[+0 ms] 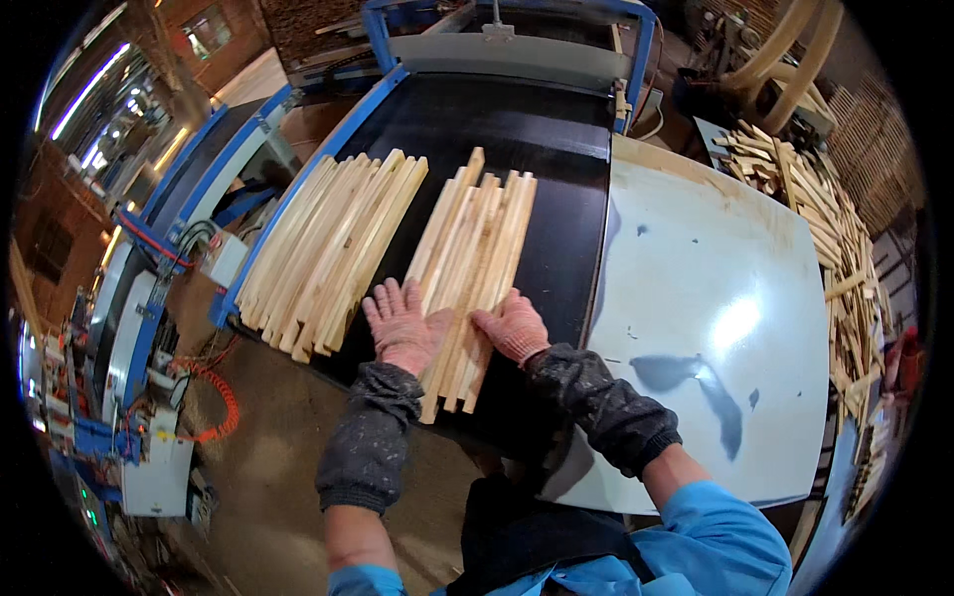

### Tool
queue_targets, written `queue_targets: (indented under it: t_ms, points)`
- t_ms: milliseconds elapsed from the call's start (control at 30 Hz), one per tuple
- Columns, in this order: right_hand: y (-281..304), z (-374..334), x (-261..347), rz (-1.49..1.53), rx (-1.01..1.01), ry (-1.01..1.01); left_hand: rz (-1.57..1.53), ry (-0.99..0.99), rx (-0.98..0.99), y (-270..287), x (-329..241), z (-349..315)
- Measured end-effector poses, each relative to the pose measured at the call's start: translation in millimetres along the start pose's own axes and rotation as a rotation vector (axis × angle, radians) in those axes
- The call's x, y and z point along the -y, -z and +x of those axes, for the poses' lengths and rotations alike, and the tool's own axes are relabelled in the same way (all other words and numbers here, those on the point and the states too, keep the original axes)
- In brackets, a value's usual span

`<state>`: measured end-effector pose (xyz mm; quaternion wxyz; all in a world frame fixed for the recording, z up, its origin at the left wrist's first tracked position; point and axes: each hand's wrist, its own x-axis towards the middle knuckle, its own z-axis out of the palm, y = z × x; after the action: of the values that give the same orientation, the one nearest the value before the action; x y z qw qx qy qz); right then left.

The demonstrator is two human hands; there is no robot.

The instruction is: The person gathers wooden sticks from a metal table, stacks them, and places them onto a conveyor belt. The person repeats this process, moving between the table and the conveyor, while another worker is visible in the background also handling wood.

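A bundle of pale wooden strips [477,253] lies lengthwise on a black conveyor belt [564,263], its ends uneven at both the far and near sides. Against its left side rests my left hand [402,331], in a pinkish work glove, fingers stretched out and thumb reaching onto the strips. My right hand [517,326], gloved alike, is closed on the bundle's right edge, thumb over the top and fingers bent at the side. Left of this bundle, a wider row of similar strips [333,248] lies side by side on the belt, apart from my left hand.
A blue machine frame [298,184] edges the belt on the left. To the right stands a pale, shiny table [711,288] with dark smudges. Beyond it is a heap of loose wood pieces [820,219]. An orange coiled hose [224,397] hangs at the left.
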<state>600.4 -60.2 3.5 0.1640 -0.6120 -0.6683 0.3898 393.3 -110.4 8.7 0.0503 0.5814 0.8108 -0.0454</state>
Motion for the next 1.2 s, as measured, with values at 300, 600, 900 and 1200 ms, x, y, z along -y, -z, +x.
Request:
queue_targets:
  t_ms: [300,600,900,1200]
  points:
    - [-71,29,83,-0.042,0.031,-0.136,0.004,-0.004,-0.018,0,90,43]
    - [-63,-23,23,0.18,0.054,0.161,-0.314,-0.048,0.026,49,94,25]
    - [48,-318,-87,0.773,0.366,-0.11,-1.453,-0.626,0.411,31,-90,-173]
    - [55,-569,-258,1.397,-0.217,-0.292,-1.23,-0.794,1.119,-62,-252,-425]
